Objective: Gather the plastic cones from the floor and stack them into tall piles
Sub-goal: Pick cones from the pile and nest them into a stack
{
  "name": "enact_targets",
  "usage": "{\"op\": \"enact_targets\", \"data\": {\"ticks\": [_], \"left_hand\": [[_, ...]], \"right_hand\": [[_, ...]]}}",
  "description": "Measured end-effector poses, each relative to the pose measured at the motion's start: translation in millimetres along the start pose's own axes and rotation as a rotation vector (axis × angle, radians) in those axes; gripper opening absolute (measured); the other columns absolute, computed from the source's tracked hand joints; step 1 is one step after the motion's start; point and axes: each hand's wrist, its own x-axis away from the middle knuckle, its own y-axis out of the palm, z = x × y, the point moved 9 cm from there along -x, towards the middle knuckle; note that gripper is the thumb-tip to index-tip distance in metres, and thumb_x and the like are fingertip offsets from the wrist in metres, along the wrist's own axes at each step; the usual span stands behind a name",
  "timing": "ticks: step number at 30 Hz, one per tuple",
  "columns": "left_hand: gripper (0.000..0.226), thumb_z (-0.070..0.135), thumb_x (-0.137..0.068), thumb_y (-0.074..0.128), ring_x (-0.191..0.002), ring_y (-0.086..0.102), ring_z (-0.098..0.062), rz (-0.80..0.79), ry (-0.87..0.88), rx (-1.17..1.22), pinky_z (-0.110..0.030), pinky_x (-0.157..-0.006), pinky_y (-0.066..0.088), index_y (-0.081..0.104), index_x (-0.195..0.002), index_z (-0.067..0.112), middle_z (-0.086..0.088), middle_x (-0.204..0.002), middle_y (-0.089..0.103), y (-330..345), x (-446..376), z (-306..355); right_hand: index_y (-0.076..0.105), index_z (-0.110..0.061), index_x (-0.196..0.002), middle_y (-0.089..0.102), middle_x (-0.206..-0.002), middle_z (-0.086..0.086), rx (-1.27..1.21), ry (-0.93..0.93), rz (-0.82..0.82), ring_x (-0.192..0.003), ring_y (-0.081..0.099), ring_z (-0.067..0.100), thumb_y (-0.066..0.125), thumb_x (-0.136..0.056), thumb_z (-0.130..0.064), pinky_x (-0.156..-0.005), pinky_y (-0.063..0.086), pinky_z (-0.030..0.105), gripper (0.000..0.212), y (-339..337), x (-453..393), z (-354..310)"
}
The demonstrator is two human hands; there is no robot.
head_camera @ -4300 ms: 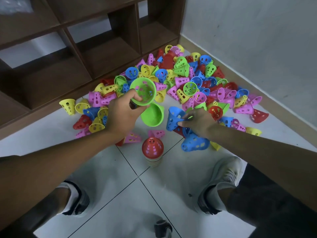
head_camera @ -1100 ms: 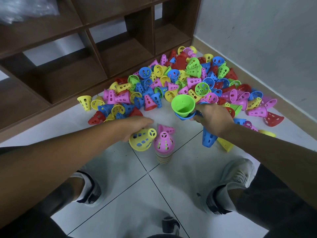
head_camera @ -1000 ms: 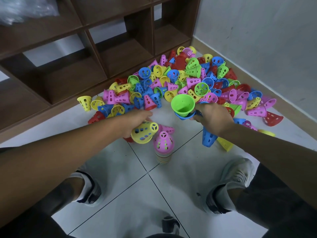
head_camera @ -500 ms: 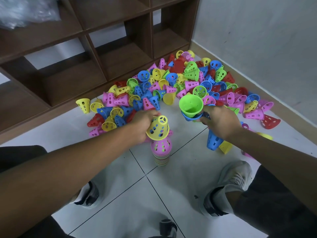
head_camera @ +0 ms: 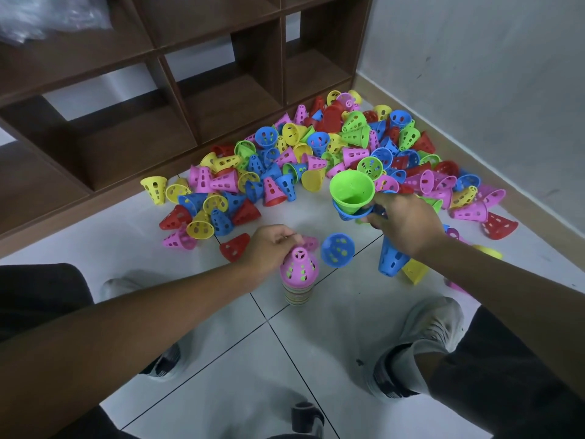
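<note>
Head cam looked down at a stack [head_camera: 297,286] of cones standing on the tile floor [head_camera: 240,350], pink one on top. Left hand [head_camera: 269,247] had its fingers curled right at the tip of that pink cone. Right hand [head_camera: 406,223] gripped nested green and blue cones [head_camera: 351,194], open ends up. Loose cones [head_camera: 316,163] were heaped by the shelf [head_camera: 190,74], and a blue cone [head_camera: 337,250] sat just beside the stack.

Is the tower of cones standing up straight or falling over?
Standing upright. The stack rises straight from the floor tile, narrow end up, with a pink cone on top. The left hand touches that top cone.
</note>
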Motion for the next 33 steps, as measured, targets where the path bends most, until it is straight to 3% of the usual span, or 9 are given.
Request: {"op": "enact_targets", "data": {"ticks": [5,8,12,18,21,23,26,30,33], "left_hand": [[0.019,0.017,-0.097,0.064,-0.063,0.055,-0.012,0.032,0.079,-0.115,-0.033,-0.066,0.048,0.066,-0.079,0.01,0.0,-0.065,0.061,-10.1,-9.7,9.9],[0.021,0.023,-0.097,0.064,-0.072,0.062,-0.018,0.008,0.153,-0.2,-0.04,-0.076,0.053,0.067,-0.087,0.005,-0.008,-0.075,0.067,-9.9,-16.6,25.3],[0.015,0.028,-0.096,0.067,-0.081,0.061,-0.012,-0.001,0.237,-0.26,-0.028,-0.075,0.047,0.068,-0.1,0.013,0.006,-0.088,0.066,-12.8,-18.6,58.8],[0.083,0.041,-0.085,0.079,-0.128,0.044,-0.003,-0.093,0.482,-0.364,-0.021,-0.098,0.04,0.024,-0.146,0.055,0.01,-0.144,0.037,-11.4,-4.2,114.9],[0.101,0.04,-0.08,0.083,-0.139,0.026,0.012,-0.163,0.6,-0.438,-0.013,-0.109,0.026,0.015,-0.154,0.051,0.01,-0.155,0.027,-2.3,7.1,129.6],[0.1,0.039,-0.079,0.085,-0.143,0.028,0.005,-0.174,0.63,-0.4,-0.024,-0.116,0.031,0.019,-0.154,0.048,0.01,-0.157,0.03,1.1,10.1,133.9],[0.084,0.037,-0.079,0.085,-0.133,0.05,-0.012,-0.127,0.663,-0.27,-0.046,-0.108,0.045,0.032,-0.145,0.041,0.01,-0.145,0.048,-4.0,12.0,141.0],[0.067,0.03,-0.081,0.084,-0.104,0.063,-0.01,-0.02,0.672,-0.18,-0.041,-0.089,0.055,0.041,-0.132,0.023,0.009,-0.119,0.057,-15.8,15.0,148.9],[0.063,0.026,-0.084,0.082,-0.106,0.067,-0.015,-0.01,0.633,-0.09,-0.043,-0.091,0.057,0.04,-0.131,0.021,0.003,-0.122,0.059,-21.4,13.6,147.5]], "right_hand": [[0.072,-0.021,-0.106,0.072,-0.083,0.001,0.015,0.016,-0.016,-0.076,0.063,0.027,0.069,-0.093,-0.032,-0.062,0.043,0.031,0.018,3.6,-2.1,5.0],[0.073,-0.023,-0.106,0.072,-0.083,-0.003,-0.009,0.04,-0.01,-0.077,0.065,0.024,0.07,-0.092,-0.034,-0.064,0.049,0.033,0.018,3.1,-4.6,11.0],[0.073,-0.026,-0.107,0.073,-0.081,-0.006,-0.1,0.032,-0.013,-0.079,0.068,0.02,0.071,-0.092,-0.032,-0.07,0.055,0.036,0.017,0.8,-7.7,7.7],[0.072,-0.029,-0.097,0.072,-0.086,-0.005,-0.326,0.015,-0.059,-0.077,0.068,0.02,0.076,-0.088,-0.031,-0.072,0.055,0.039,0.011,-13.0,-17.5,-24.0],[0.067,-0.034,-0.092,0.07,-0.09,-0.002,-0.479,0.002,-0.118,-0.076,0.069,0.022,0.079,-0.085,-0.03,-0.065,0.055,0.025,0.014,-19.5,-18.4,-44.1],[0.067,-0.036,-0.09,0.07,-0.09,0.0,-0.527,-0.018,-0.137,-0.072,0.067,0.016,0.079,-0.085,-0.029,-0.063,0.054,0.023,0.016,-23.1,-17.9,-55.7],[0.068,-0.036,-0.093,0.071,-0.088,-0.002,-0.541,-0.033,-0.15,-0.077,0.067,0.014,0.078,-0.087,-0.025,-0.075,0.055,0.032,0.016,-24.4,-17.1,-65.5],[0.063,-0.038,-0.103,0.069,-0.081,-0.003,-0.615,-0.032,-0.136,-0.08,0.067,0.029,0.078,-0.087,-0.027,-0.079,0.052,0.037,0.024,-25.8,-12.7,-69.9],[0.053,-0.045,-0.114,0.064,-0.079,-0.007,-0.562,-0.052,-0.122,-0.076,0.065,0.038,0.077,-0.088,-0.028,-0.075,0.055,0.044,0.038,-26.2,-7.8,-73.2]]}}
